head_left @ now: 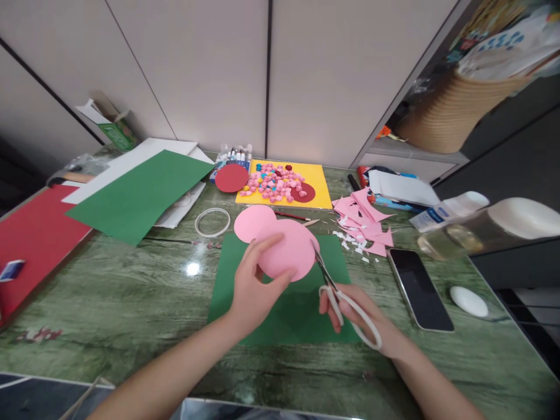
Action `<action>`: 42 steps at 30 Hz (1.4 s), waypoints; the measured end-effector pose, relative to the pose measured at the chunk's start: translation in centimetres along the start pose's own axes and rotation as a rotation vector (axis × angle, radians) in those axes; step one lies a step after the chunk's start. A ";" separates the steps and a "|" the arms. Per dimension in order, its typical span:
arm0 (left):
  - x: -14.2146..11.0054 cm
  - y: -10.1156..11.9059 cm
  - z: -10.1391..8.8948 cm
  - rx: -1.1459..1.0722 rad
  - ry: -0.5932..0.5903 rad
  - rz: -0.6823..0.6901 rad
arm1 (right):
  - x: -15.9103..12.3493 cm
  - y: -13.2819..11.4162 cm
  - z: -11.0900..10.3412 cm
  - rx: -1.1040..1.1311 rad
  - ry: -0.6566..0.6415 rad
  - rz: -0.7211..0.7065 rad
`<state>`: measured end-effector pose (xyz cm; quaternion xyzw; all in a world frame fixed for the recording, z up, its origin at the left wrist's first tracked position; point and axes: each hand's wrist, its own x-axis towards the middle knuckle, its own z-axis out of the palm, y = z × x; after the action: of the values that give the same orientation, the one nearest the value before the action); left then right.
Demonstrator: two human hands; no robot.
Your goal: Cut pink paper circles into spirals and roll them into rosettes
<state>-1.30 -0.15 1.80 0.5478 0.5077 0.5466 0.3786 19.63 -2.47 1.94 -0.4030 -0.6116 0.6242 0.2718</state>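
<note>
Between its thumb and fingers, my left hand point(258, 280) grips a round pink paper disc point(289, 251), held above a green sheet of paper point(284, 315). My right hand point(354, 309) has its fingers through the handles of white-handled scissors point(332, 286). The scissor blades meet the disc's right edge. A second pink paper circle point(254, 221) lies just behind, partly covered by the held one. Pink paper offcuts point(361, 216) and small white scraps point(352, 240) are heaped to the right.
A yellow sheet point(321, 178) bears many pink beads point(275, 181). Around lie a red circle point(231, 178), a tape roll point(212, 223), a pencil point(293, 215), a large green sheet point(144, 192), a red sheet point(35, 245), a phone point(420, 290), a white mouse-like object point(468, 301) and a bottle point(459, 233).
</note>
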 end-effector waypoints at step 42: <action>0.4 0.4 -0.3 0.083 0.037 0.155 | 0.0 -1.1 0.7 -0.101 0.069 0.018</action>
<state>-1.59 0.13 2.34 0.5905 0.4928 0.5628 0.3029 18.88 -2.72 2.92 -0.4432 -0.6289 0.5807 0.2663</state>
